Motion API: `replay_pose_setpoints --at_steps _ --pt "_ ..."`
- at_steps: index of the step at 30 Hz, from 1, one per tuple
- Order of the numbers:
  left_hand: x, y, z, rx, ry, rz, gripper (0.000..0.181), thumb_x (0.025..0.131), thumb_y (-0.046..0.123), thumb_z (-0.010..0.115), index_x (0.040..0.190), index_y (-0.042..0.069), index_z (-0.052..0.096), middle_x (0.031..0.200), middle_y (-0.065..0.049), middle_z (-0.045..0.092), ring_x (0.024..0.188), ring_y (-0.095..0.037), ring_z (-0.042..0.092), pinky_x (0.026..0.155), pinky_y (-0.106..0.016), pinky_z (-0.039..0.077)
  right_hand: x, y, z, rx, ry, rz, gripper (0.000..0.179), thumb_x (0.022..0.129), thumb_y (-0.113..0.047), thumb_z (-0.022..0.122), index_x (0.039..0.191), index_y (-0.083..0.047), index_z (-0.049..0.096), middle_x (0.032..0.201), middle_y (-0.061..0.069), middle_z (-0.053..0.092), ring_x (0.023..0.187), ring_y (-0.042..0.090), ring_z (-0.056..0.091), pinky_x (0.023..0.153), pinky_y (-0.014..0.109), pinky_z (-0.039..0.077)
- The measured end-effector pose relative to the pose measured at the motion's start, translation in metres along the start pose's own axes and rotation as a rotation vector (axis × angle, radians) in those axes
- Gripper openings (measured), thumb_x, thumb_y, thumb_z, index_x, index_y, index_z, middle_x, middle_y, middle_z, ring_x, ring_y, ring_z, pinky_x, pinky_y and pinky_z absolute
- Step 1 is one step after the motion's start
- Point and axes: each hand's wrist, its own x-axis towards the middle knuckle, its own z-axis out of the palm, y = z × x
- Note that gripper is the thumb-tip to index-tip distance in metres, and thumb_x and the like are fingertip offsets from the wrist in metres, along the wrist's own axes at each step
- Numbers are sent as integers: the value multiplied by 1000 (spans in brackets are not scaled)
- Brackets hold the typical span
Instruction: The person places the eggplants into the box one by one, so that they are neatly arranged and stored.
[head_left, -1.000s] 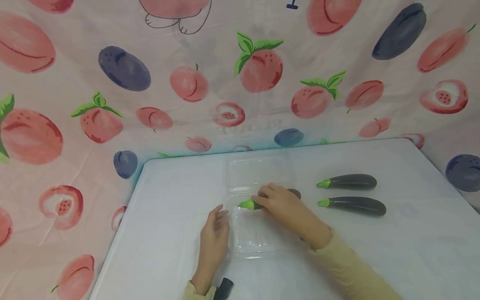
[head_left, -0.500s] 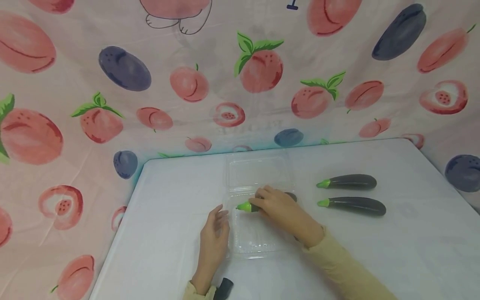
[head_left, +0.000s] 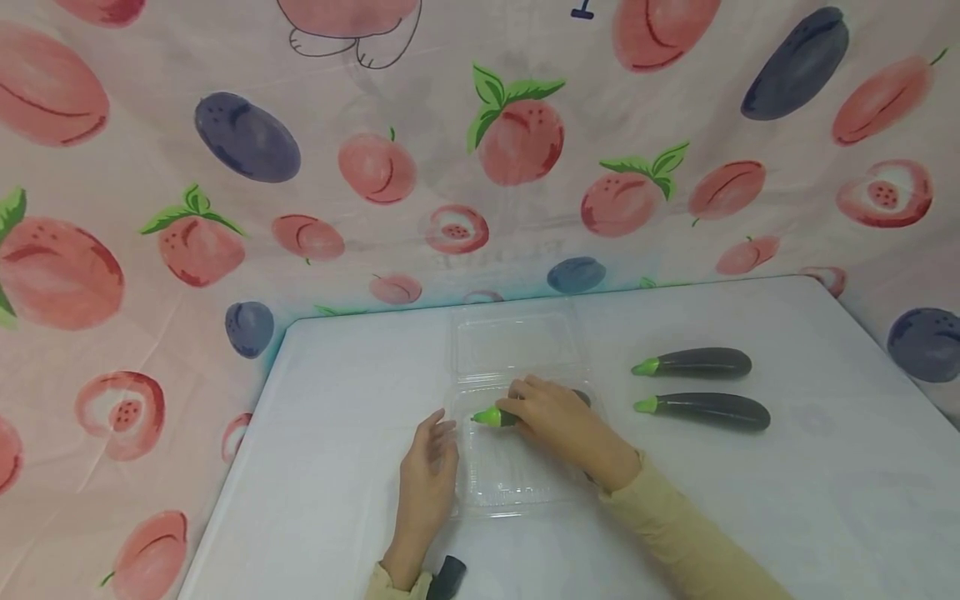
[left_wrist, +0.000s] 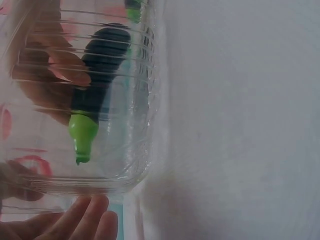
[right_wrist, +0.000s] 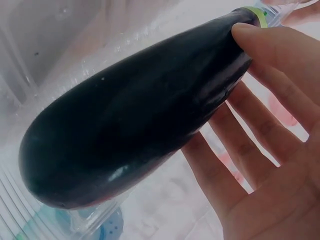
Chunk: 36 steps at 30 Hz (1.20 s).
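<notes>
A clear plastic clamshell box (head_left: 517, 510) lies with its lid raised back on the white table. My right hand (head_left: 558, 423) grips a dark eggplant (right_wrist: 120, 110) with a bright green stem, thumb on one side and fingers on the other. The eggplant is inside the back part of the box's base, stem pointing left. Through the clear wall, the left wrist view shows its green stem end (left_wrist: 83, 131). My left hand (head_left: 429, 475) stays at the box's left side, fingers loosely bent, fingertips right at the wall; it holds nothing.
Two more eggplants, a farther one (head_left: 705, 362) and a nearer one (head_left: 708, 412), lie on the white table (head_left: 840, 467) right of the box. A fruit-print cloth (head_left: 525, 225) hangs behind and at the sides. A black object (head_left: 447, 577) sits at the left wrist.
My right hand has moved slightly left and toward me with the eggplant, lower into the box. The left hand has stayed in place.
</notes>
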Motion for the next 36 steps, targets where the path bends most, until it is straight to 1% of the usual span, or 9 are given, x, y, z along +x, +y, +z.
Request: replay_pose_setpoints --at_steps 11,18,26,36 --pt "0 1 0 -10 -4 -7 42 101 12 52 143 11 48 128 -8 65 118 -27 63 102 -46 53 0 2 6 -1 11 -8 32 80 -11 82 111 -13 74 97 1 67 88 15 61 79 27 59" --pt "0 0 0 -6 -1 -6 42 101 11 53 143 10 48 127 -8 65 118 -26 64 102 -44 53 1 2 7 -15 3 -13 32 80 -11 82 110 -12 74 98 1 68 90 15 63 79 28 59" --pt "1 1 0 -5 -3 -18 42 101 12 52 143 11 48 128 -7 65 119 -26 63 102 -45 53 2 2 9 -25 -1 -12 31 79 -10 83 110 -11 74 96 1 67 87 15 62 77 28 58" --pt "1 2 0 -5 -1 -11 42 101 11 52 143 11 48 128 -8 65 118 -26 63 102 -44 53 2 1 10 -28 -44 11 31 81 -10 81 112 -11 73 101 1 69 94 16 64 84 30 59"
